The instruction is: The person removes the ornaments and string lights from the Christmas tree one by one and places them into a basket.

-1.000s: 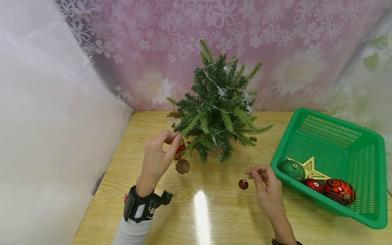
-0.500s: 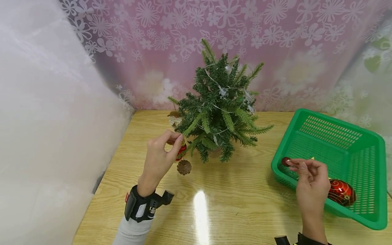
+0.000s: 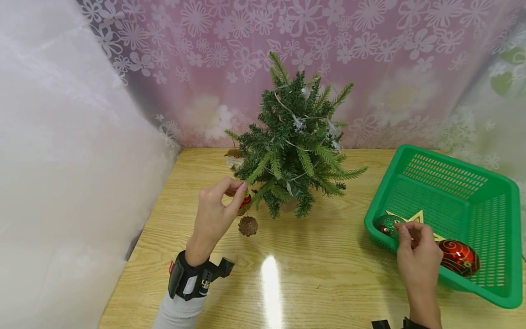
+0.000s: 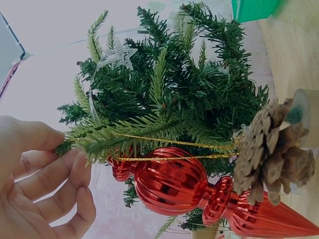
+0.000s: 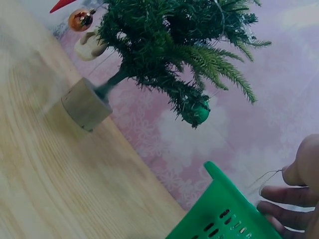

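My left hand [image 3: 218, 208] pinches a branch tip [image 4: 75, 142] of the small artificial Christmas tree [image 3: 297, 141]. A pinecone [image 4: 274, 149] hangs from that branch by a gold string loop, beside a shiny red drop-shaped ornament [image 4: 172, 181]. Over the near left corner of the green basket [image 3: 452, 285], my right hand [image 3: 419, 253] pinches a thin string loop [image 5: 266, 179]. A small dark red bauble [image 3: 384, 230] shows below its fingertips, in front of a green glitter bauble [image 3: 388, 221]. The right wrist view does not show that bauble.
Inside the basket lie a gold star [image 3: 416, 217] and a large red bauble with gold swirls [image 3: 459, 258]. A figure ornament [image 3: 234, 160] hangs at the tree's left. Floral curtains [image 3: 230, 55] enclose the wooden table [image 3: 316, 260].
My right hand has carried the small red bauble rightward from above the table to the basket and lowered it inside. My left hand keeps its pinch on the branch, almost still.
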Action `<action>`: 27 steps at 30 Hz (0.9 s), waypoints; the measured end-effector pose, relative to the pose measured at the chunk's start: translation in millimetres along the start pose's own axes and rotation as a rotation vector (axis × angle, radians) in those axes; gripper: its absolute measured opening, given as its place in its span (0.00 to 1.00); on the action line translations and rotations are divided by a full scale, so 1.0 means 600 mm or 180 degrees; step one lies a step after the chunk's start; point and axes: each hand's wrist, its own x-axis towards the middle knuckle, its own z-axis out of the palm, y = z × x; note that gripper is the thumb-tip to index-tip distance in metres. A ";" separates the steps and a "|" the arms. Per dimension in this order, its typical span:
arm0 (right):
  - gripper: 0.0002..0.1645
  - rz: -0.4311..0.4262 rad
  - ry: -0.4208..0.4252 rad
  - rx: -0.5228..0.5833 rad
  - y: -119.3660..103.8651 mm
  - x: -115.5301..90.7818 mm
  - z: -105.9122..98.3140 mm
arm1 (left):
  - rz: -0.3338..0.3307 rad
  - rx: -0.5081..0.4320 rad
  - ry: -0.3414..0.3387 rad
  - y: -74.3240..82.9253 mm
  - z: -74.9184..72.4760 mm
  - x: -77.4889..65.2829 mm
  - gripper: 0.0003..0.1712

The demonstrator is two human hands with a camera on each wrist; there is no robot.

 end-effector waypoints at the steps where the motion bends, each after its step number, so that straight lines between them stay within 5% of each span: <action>1: 0.11 0.0021 0.0009 -0.0077 0.001 0.000 -0.001 | 0.0004 -0.0006 -0.0003 0.000 0.000 0.000 0.03; 8: 0.11 0.0136 -0.0039 -0.0407 0.011 -0.002 -0.003 | 0.0040 -0.0024 -0.0013 0.005 0.003 -0.003 0.02; 17: 0.10 -0.0002 -0.0039 -0.0370 0.018 -0.005 0.003 | 0.0231 -0.0098 -0.0047 0.014 0.011 -0.001 0.02; 24: 0.07 -0.0636 0.0330 0.0055 0.003 -0.026 0.032 | 0.0309 -0.0131 -0.0060 0.020 0.016 0.000 0.02; 27: 0.08 -0.0949 0.0228 0.0421 -0.013 -0.040 0.054 | 0.0325 -0.0145 -0.0076 0.022 0.019 0.000 0.02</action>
